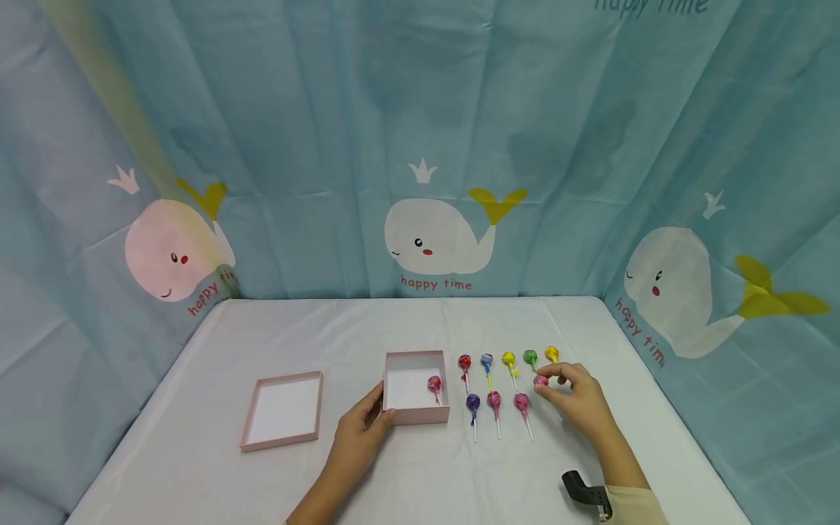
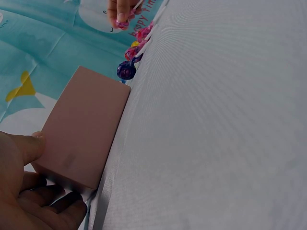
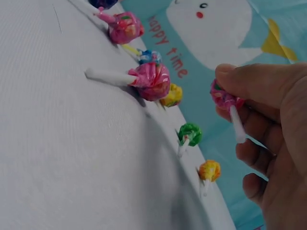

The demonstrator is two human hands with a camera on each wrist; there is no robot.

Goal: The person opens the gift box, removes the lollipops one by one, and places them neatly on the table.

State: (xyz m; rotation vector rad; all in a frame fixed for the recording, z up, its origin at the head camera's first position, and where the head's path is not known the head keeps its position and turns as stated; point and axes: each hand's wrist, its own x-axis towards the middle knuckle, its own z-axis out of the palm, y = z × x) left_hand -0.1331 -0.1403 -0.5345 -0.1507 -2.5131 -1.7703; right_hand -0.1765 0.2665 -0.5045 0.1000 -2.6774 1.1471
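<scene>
In the head view my left hand (image 1: 359,436) holds the left front corner of an open pink box (image 1: 415,415), its thumb on the outer wall in the left wrist view. Inside the box lies one pink-red lollipop (image 1: 434,384). My right hand (image 1: 580,401) pinches a pink lollipop (image 3: 223,96) by its wrapped head between thumb and fingers, raised above the table with its stick pointing down in the right wrist view. Close to that hand lie a green lollipop (image 1: 530,356), an orange-yellow lollipop (image 1: 552,354) and a pink lollipop (image 1: 521,402).
Further lollipops lie in two rows right of the box, among them a red one (image 1: 464,362), a blue one (image 1: 486,360) and a purple one (image 1: 473,402). A shallow pink box lid (image 1: 246,442) rests at the left on the white tablecloth (image 1: 197,408). A whale-printed curtain (image 1: 315,146) surrounds the table.
</scene>
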